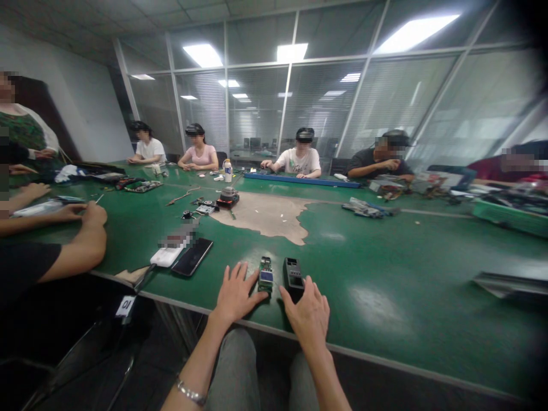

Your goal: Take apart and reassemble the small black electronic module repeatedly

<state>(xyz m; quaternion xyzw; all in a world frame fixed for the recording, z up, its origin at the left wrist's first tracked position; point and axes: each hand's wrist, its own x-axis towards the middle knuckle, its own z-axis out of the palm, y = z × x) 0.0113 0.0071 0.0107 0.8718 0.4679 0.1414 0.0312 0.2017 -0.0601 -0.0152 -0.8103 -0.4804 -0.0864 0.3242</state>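
The small green circuit board [265,275], with a little blue-lit screen on its face, lay flat on the green worktop [385,268], near the edge closest to the person. The person's left hand [237,294] sat just beside the board on its left side, open with the fingers spread and pressed on the worktop, holding nothing; a silver bracelet [190,393] circled that wrist. The right hand [306,318] lay on the other side of the board, relaxed and not clenched, its fingertips [297,292] touching the lower end of a black handheld device [293,278] that stood just beside the board. Whether those fingers gripped the device or merely rested on it could not be told. Left of the board, a black smartphone [192,257] lay next to a white power bank [166,257], with a pixelated patch hiding something just beyond them. Farther beyond the board, a worn tan patch [261,216] marked the worktop's surface, and a red-and-black device [228,198] sat at its edge, with a plastic water bottle [228,171] beyond that. Well left of the board, a co-worker's hand [92,216] rested on the worktop edge, while other seated people lined the far side, well apart from it.
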